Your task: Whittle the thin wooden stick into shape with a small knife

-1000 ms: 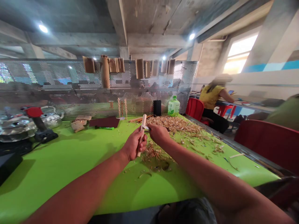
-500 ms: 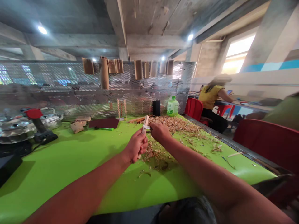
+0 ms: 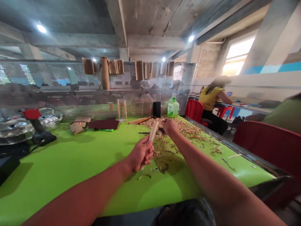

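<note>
My left hand (image 3: 141,153) is wrapped around a pale wooden stick (image 3: 153,131), which tilts up and away from me above the green table. To the right of the stick's upper end, my right hand (image 3: 171,127) is closed on a knife; only a small light bit of it shows at the fingers, and the rest is hidden. Stick and knife are apart. Beneath and behind both hands lie curled wood shavings (image 3: 192,131). A thin dark tool (image 3: 144,133) rests on the table just beyond the stick.
A green-labelled bottle (image 3: 173,108) and a black box (image 3: 156,109) stand at the back before a perforated metal screen (image 3: 141,91). Twisted wooden sticks (image 3: 122,110), a dark red sheet (image 3: 103,124) and a red-and-black power tool (image 3: 35,125) are to the left. Someone in yellow (image 3: 213,97) sits at right.
The right hand with the knife has moved off the stick, to the right and slightly away. My left hand has shifted a little right and nearer with the stick, which now leans further right.
</note>
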Tool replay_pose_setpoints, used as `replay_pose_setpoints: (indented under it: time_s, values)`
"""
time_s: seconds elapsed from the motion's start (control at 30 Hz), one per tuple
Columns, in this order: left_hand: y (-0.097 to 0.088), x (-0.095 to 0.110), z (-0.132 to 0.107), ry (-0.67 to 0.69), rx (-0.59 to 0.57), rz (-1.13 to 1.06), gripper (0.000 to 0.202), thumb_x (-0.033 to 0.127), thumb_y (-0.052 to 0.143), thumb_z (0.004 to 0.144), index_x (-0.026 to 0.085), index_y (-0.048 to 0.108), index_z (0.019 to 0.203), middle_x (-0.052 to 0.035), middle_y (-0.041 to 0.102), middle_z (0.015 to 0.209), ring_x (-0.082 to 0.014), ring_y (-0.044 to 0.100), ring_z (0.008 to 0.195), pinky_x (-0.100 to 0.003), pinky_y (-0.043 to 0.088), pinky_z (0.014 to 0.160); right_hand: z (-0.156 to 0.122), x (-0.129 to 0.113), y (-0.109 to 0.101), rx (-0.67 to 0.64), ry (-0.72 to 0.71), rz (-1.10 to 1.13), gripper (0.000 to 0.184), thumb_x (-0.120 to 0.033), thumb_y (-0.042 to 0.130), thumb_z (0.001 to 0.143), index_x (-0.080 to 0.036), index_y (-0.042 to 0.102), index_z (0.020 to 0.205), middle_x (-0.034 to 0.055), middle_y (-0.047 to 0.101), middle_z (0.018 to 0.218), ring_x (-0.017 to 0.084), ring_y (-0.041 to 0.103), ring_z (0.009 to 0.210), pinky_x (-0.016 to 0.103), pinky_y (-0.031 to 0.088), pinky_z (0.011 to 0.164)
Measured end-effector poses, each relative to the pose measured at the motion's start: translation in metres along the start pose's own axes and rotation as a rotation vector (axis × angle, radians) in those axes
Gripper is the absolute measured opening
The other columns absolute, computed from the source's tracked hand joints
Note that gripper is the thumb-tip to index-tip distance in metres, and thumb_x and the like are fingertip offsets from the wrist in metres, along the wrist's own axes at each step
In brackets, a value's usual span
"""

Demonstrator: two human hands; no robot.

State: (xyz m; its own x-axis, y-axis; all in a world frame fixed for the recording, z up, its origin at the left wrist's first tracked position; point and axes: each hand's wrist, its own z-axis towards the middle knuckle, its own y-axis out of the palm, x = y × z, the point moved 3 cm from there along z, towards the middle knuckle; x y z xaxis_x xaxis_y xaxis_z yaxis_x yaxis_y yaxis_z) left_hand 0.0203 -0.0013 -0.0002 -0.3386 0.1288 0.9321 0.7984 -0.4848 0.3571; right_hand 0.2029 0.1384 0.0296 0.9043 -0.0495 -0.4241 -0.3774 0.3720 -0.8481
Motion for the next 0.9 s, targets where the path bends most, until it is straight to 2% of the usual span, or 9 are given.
replay_pose_setpoints:
  time_s: [0.07,0.13,0.23,0.47,0.67,0.8,0.9]
  values:
    - [-0.020,0.004,0.010,0.027,0.068,-0.038,0.042,0.034,0.060,0.087,0.024,0.046,0.126,0.0086,0.040,0.064,-0.0038,0.032,0.037,-0.013,0.027,0.032,-0.010,-0.018,0.008,0.010,-0.063,0.038,0.038,-0.034,0.041,0.095,-0.023,0.070,0.118,0.0114,0.074,0.103,0.023,0.068,0.094,0.027,0.045,0.072]
    - [-0.029,0.006,0.016,0.047,0.103,-0.052,0.038,0.035,0.061,0.086,0.024,0.048,0.120,0.0084,0.042,0.064,-0.0039,0.034,0.038,-0.013,0.029,0.032,-0.022,-0.034,0.013,0.014,-0.141,0.039,0.038,-0.034,0.042,0.094,-0.025,0.071,0.118,0.0099,0.075,0.103,0.023,0.068,0.094,0.026,0.045,0.074]
    - [-0.029,0.006,0.017,0.052,0.136,-0.040,0.036,0.034,0.061,0.085,0.024,0.048,0.117,0.0080,0.043,0.065,-0.0037,0.034,0.038,-0.013,0.029,0.032,-0.036,-0.046,0.016,0.003,-0.221,0.004,0.038,-0.031,0.044,0.092,-0.028,0.071,0.118,0.0074,0.075,0.103,0.022,0.068,0.093,0.025,0.044,0.073]
    - [-0.027,0.008,0.014,0.058,0.187,-0.026,0.033,0.036,0.063,0.084,0.023,0.050,0.112,0.0075,0.044,0.066,-0.0030,0.033,0.038,-0.013,0.027,0.033,-0.053,-0.056,0.016,-0.025,-0.410,-0.119,0.036,-0.025,0.042,0.090,-0.027,0.071,0.111,0.0061,0.075,0.098,0.020,0.067,0.087,0.025,0.040,0.071]
    - [-0.023,0.012,0.015,0.061,0.217,-0.015,0.034,0.035,0.060,0.086,0.024,0.049,0.117,0.0084,0.040,0.064,-0.0032,0.029,0.038,-0.013,0.023,0.032,-0.056,-0.060,0.015,0.040,-0.441,-0.138,0.033,-0.023,0.040,0.091,-0.023,0.072,0.100,0.0079,0.074,0.089,0.018,0.064,0.078,0.026,0.036,0.067]
    - [-0.017,0.012,0.011,0.091,0.259,0.017,0.036,0.037,0.059,0.087,0.024,0.050,0.118,0.0088,0.038,0.063,-0.0031,0.027,0.037,-0.013,0.021,0.032,-0.053,-0.060,0.012,0.050,-0.451,-0.141,0.032,-0.023,0.041,0.092,-0.021,0.072,0.100,0.0099,0.073,0.091,0.020,0.065,0.083,0.027,0.039,0.071]
    - [0.005,0.001,-0.004,0.069,0.209,0.116,0.039,0.040,0.058,0.088,0.022,0.050,0.123,0.0083,0.040,0.062,-0.0038,0.028,0.039,-0.015,0.022,0.034,-0.035,-0.044,0.004,0.017,-0.281,-0.125,0.032,-0.023,0.043,0.092,-0.022,0.071,0.108,0.0103,0.073,0.102,0.022,0.066,0.095,0.027,0.042,0.076]
